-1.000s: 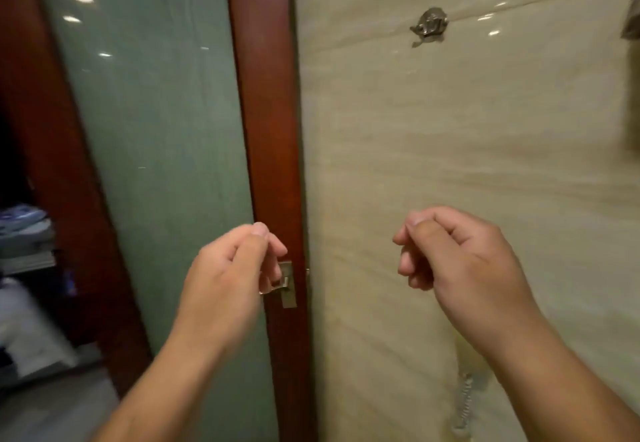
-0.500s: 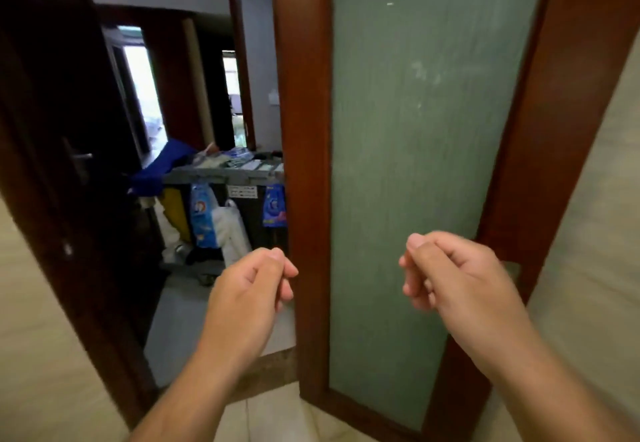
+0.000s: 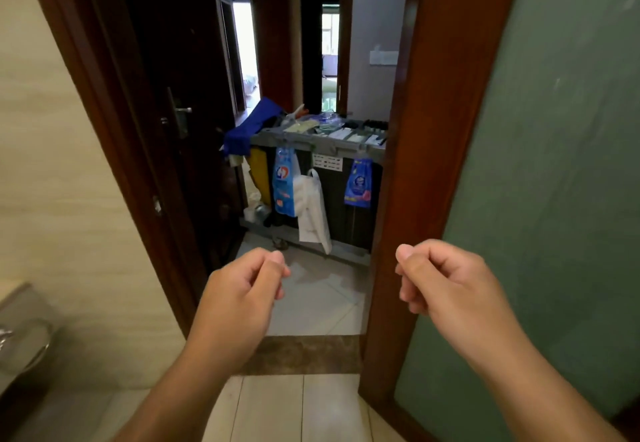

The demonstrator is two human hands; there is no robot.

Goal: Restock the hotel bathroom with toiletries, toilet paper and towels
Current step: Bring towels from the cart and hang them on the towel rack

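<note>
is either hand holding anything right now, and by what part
Nothing is held. The left hand and the right hand are both curled with nothing in them; the housekeeping cart stands beyond the doorway, untouched.

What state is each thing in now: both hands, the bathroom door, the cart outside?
Left hand: fingers curled, holding nothing.
Right hand: fingers curled, holding nothing.
Frosted green glass door in a brown wooden frame: standing open.
Grey housekeeping cart: parked beyond the doorway, top tray loaded.
White plastic bag: hanging from the cart's side.
</note>
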